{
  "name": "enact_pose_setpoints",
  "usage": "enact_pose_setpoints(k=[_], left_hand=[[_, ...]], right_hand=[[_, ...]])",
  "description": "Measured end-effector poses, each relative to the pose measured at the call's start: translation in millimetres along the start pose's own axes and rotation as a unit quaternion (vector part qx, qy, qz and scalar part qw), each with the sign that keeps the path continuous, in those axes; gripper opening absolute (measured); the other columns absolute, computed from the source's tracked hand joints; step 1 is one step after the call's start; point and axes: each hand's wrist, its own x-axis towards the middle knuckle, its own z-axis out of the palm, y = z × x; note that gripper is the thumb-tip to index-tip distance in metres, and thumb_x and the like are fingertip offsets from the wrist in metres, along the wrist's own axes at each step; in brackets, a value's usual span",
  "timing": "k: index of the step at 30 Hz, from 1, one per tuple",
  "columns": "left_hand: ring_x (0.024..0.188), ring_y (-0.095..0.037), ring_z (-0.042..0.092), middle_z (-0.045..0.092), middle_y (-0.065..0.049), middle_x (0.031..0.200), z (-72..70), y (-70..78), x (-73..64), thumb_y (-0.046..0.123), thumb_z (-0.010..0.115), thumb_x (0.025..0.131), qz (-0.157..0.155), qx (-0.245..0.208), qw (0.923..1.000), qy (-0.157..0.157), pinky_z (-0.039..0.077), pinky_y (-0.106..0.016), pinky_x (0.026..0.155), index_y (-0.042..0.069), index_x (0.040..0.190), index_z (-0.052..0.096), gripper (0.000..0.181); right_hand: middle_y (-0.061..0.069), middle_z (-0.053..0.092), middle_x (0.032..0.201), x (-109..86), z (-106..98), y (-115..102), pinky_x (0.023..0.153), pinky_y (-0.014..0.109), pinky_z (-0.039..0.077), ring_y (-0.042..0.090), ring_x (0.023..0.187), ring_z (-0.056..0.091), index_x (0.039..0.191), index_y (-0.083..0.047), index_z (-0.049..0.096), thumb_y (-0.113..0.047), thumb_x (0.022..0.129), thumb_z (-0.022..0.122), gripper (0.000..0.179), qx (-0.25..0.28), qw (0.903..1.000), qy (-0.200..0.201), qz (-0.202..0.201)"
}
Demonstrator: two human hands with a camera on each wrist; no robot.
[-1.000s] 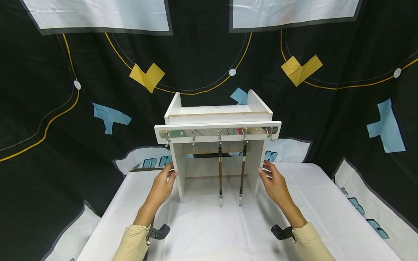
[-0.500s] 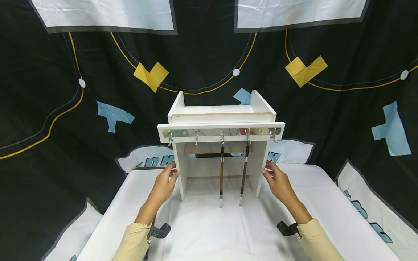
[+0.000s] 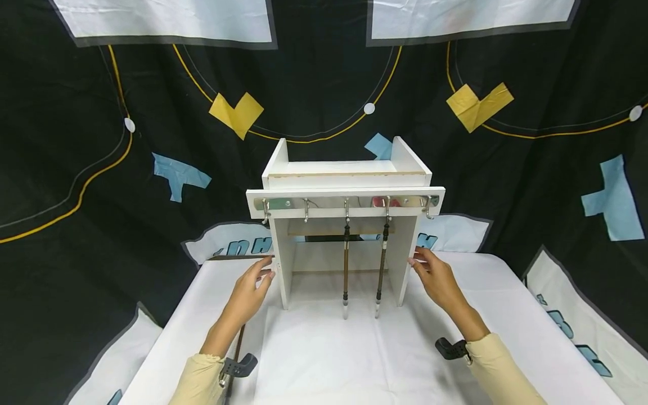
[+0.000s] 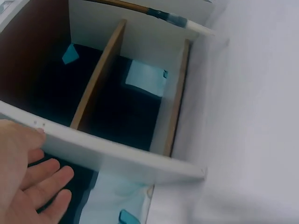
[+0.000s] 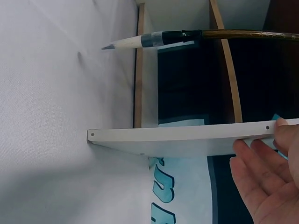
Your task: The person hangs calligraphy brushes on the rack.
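Observation:
A white rack (image 3: 283, 264) with shelves stands upright on the table, a rail with several metal hooks (image 3: 306, 209) across its front. Two calligraphy brushes hang tip down, one brush (image 3: 346, 264) from the middle hook and another brush (image 3: 382, 264) from the hook right of it. My left hand (image 3: 249, 292) is beside the left side panel (image 4: 117, 149), thumb tip at its front edge, fingers spread and apart from its outer face. My right hand (image 3: 439, 281) touches the right side panel (image 5: 187, 134), thumb at the front edge, fingertips against the outer face.
A thin dark rod (image 3: 238, 349) lies on the white-covered table (image 3: 324, 360), partly hidden by the left wrist. Behind the table hangs a black cloth (image 3: 314, 73) with yellow and blue tape pieces. A white printed sheet (image 3: 572, 315) slopes down at the right.
The left hand has eased slightly away from the left panel. The right hand stays at the right panel. The view has shifted a little; both brushes still hang on their hooks.

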Motion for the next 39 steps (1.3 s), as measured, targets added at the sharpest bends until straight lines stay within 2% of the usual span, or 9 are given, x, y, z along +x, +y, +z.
enact_pose_setpoints(k=[5,9,14,17,21,29,33,39], left_hand=[[0.132,-0.042,0.062,0.056,-0.024,0.151,-11.1,-10.8,-20.6,0.016,0.055,0.111,-0.033,0.043,0.9985,0.007,0.052,-0.06,0.108,0.0,0.151,0.051,0.043],[0.125,-0.045,0.063,0.059,-0.029,0.14,-20.4,-22.7,-41.1,0.015,0.058,0.108,-0.069,0.088,0.9937,0.001,0.056,-0.061,0.099,-0.004,0.143,0.056,0.04],[0.12,-0.047,0.062,0.059,-0.03,0.129,-28.2,-38.3,-61.7,0.017,0.062,0.105,-0.114,0.137,0.9832,-0.041,0.054,-0.062,0.098,-0.008,0.136,0.057,0.04],[0.117,-0.047,0.062,0.06,-0.03,0.126,-30.4,-44.8,-70.0,0.018,0.063,0.104,-0.135,0.149,0.9771,-0.07,0.053,-0.062,0.099,-0.01,0.133,0.058,0.04],[0.113,-0.046,0.063,0.06,-0.028,0.122,-29.1,-48.8,-77.1,0.021,0.065,0.103,-0.154,0.146,0.9726,-0.095,0.053,-0.063,0.098,-0.01,0.131,0.058,0.043],[0.109,-0.043,0.065,0.06,-0.026,0.117,-23.0,-48.8,-84.4,0.026,0.07,0.101,-0.175,0.163,0.9637,-0.119,0.056,-0.062,0.095,-0.012,0.131,0.056,0.051],[0.105,-0.042,0.066,0.06,-0.027,0.115,-22.1,-45.8,-87.7,0.026,0.072,0.1,-0.176,0.177,0.9601,-0.125,0.058,-0.062,0.093,-0.012,0.13,0.057,0.051],[0.09,-0.034,0.066,0.059,-0.025,0.105,-20.5,-41.2,-91.1,0.023,0.075,0.097,-0.171,0.191,0.9569,-0.136,0.062,-0.056,0.079,-0.013,0.125,0.058,0.048]], right_hand=[[0.031,0.067,0.134,0.0,0.0,0.6,0.098,0.059,0.059,0.048,0.117,0.07,0.143,0.005,0.054,-0.019,0.112,0.056,0.04,-0.001,1.0,-0.005,-0.001],[0.031,0.067,0.132,0.2,-0.9,0.3,0.096,0.059,0.06,0.047,0.115,0.071,0.143,0.006,0.054,-0.018,0.111,0.057,0.039,-0.002,1.0,-0.005,-0.007],[0.03,0.068,0.131,0.7,-3.7,-0.3,0.095,0.059,0.06,0.047,0.114,0.072,0.142,0.005,0.056,-0.017,0.111,0.058,0.038,-0.002,0.9999,-0.003,-0.013],[0.031,0.069,0.131,1.0,-5.0,0.0,0.096,0.058,0.06,0.047,0.114,0.072,0.141,0.006,0.056,-0.017,0.111,0.058,0.038,0.001,0.9999,-0.005,-0.012],[0.031,0.069,0.13,1.2,-5.7,0.5,0.095,0.058,0.06,0.047,0.114,0.072,0.141,0.006,0.057,-0.017,0.11,0.058,0.038,0.002,0.9999,-0.004,-0.011],[0.03,0.069,0.131,2.5,-5.4,-1.0,0.096,0.057,0.06,0.047,0.114,0.072,0.141,0.006,0.057,-0.017,0.11,0.059,0.039,0.009,0.9999,-0.008,-0.01],[0.03,0.068,0.131,2.7,-4.9,-1.6,0.096,0.057,0.061,0.047,0.114,0.072,0.142,0.006,0.056,-0.016,0.11,0.059,0.039,0.008,0.9999,-0.008,-0.008],[0.032,0.067,0.132,1.9,-4.2,-2.4,0.095,0.058,0.061,0.048,0.114,0.071,0.143,0.005,0.055,-0.017,0.11,0.059,0.04,0.007,0.9999,-0.008,-0.005]])
